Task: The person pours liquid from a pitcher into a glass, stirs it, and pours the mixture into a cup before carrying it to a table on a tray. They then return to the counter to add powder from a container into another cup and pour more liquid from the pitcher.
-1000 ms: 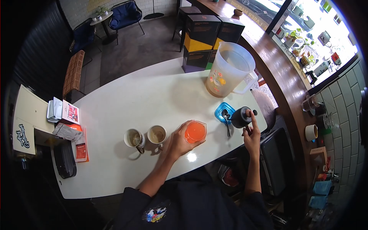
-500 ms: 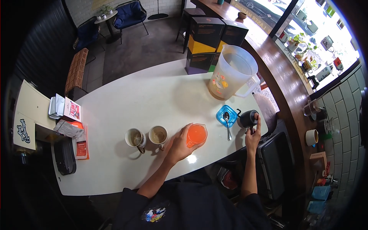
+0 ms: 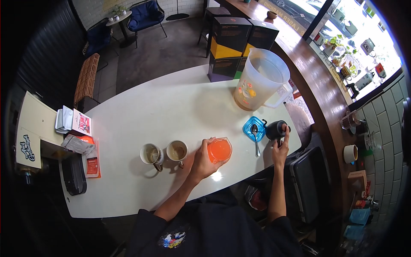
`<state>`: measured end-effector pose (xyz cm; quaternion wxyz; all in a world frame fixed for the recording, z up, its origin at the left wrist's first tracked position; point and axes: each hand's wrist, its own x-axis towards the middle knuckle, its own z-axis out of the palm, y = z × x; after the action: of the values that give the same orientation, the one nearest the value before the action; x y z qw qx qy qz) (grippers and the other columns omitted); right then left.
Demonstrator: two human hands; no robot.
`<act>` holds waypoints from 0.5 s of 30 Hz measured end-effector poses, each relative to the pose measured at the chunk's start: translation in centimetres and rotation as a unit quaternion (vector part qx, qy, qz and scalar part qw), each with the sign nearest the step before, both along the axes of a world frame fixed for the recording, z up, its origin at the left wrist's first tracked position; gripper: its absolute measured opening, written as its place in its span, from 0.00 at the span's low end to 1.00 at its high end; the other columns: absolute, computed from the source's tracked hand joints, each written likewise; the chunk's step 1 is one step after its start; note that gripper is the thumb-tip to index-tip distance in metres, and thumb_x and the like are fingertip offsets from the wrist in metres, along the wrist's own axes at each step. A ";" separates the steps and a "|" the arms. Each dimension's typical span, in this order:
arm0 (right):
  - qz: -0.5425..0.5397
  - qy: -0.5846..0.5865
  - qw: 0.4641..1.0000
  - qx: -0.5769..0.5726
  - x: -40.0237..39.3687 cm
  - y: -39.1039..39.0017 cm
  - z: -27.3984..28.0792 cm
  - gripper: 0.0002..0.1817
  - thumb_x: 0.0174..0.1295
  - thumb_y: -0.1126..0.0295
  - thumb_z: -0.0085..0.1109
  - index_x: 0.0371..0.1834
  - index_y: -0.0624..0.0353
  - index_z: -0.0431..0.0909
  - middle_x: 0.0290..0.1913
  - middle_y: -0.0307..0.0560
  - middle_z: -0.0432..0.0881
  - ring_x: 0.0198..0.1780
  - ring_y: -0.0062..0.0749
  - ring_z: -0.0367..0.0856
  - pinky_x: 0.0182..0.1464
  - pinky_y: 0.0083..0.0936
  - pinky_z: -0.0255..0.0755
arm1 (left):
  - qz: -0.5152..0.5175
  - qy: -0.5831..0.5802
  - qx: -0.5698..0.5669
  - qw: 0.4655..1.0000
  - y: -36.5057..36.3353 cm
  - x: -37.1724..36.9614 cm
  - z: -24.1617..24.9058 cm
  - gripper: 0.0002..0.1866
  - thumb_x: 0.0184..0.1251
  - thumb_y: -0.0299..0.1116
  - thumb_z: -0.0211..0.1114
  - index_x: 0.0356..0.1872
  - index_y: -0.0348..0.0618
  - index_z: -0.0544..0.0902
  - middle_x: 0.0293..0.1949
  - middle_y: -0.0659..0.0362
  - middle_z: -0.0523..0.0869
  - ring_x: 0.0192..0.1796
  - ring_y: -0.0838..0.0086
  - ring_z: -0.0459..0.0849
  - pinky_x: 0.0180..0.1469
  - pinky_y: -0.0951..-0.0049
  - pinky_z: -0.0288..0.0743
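Note:
My left hand [image 3: 203, 162] is wrapped round a clear jug of orange liquid [image 3: 220, 150] on the white table. On the right, my right hand [image 3: 280, 149] grips the handle of a small black gooseneck kettle [image 3: 274, 129], its thin spout pointing left. Between them a metal spoon [image 3: 256, 138] rests on a blue square lid [image 3: 250, 125], its handle reaching onto the table. Two mugs are left of my left hand: a nearer one [image 3: 177, 150] and a farther one [image 3: 150, 153], both with a little inside that I cannot make out.
A large translucent pitcher [image 3: 261, 81] stands at the far right of the table, with stacked black boxes [image 3: 229, 38] behind it. At the left end are a cream box [image 3: 32, 128], packets [image 3: 79, 143] and a black case [image 3: 72, 173]. A black chair [image 3: 304, 182] adjoins the right edge.
The black kettle has turned and tipped a little in my right hand, with its spout now closer to the blue lid. My left hand and the jug have hardly moved.

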<state>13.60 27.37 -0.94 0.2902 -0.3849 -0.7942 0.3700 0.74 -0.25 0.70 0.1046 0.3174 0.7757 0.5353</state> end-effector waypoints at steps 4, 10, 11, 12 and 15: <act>0.016 -0.019 0.996 0.090 0.0 1.0 -1.1 0.42 0.60 0.79 0.54 0.79 0.45 0.50 0.62 0.67 0.75 0.57 0.59 0.80 0.56 0.39 0.74 | 0.018 -0.012 0.011 1.000 0.3 0.3 0.2 0.38 0.44 0.38 0.82 0.53 0.34 0.68 0.54 0.40 0.80 0.57 0.49 0.81 0.61 0.59 0.74; -0.044 -0.213 0.941 0.258 -0.4 -2.0 2.5 0.41 0.60 0.77 0.59 0.77 0.59 0.51 0.42 0.61 0.78 0.46 0.54 0.78 0.54 0.43 0.69 | 0.081 0.018 0.012 0.996 1.1 0.9 0.4 0.37 0.44 0.40 0.82 0.51 0.36 0.69 0.50 0.43 0.83 0.53 0.52 0.83 0.56 0.59 0.77; -0.043 -0.214 0.942 0.257 -0.5 -2.9 3.2 0.41 0.60 0.77 0.59 0.77 0.59 0.51 0.42 0.61 0.78 0.46 0.54 0.78 0.54 0.43 0.69 | 0.082 0.017 0.010 0.996 1.2 1.0 0.3 0.37 0.44 0.40 0.82 0.51 0.36 0.69 0.50 0.43 0.83 0.53 0.52 0.83 0.56 0.59 0.77; -0.053 -0.170 0.939 0.295 -0.7 -3.8 3.7 0.35 0.60 0.76 0.59 0.72 0.61 0.58 0.39 0.58 0.77 0.44 0.52 0.77 0.54 0.43 0.68 | 0.090 0.032 0.013 0.995 1.4 1.0 0.1 0.37 0.44 0.41 0.82 0.51 0.37 0.69 0.49 0.44 0.83 0.52 0.52 0.83 0.55 0.59 0.77; 0.005 -0.115 0.958 0.264 -0.6 -6.9 5.0 0.20 0.61 0.75 0.59 0.57 0.64 0.71 0.36 0.56 0.76 0.41 0.51 0.76 0.52 0.42 0.68 | 0.098 0.045 0.007 0.994 1.3 1.1 0.2 0.38 0.44 0.42 0.82 0.53 0.37 0.69 0.50 0.45 0.82 0.52 0.52 0.83 0.55 0.59 0.77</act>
<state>12.97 20.45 4.08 0.2862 -0.3306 -0.8935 0.1023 1.88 1.09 0.91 0.0144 0.2640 0.8031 0.5339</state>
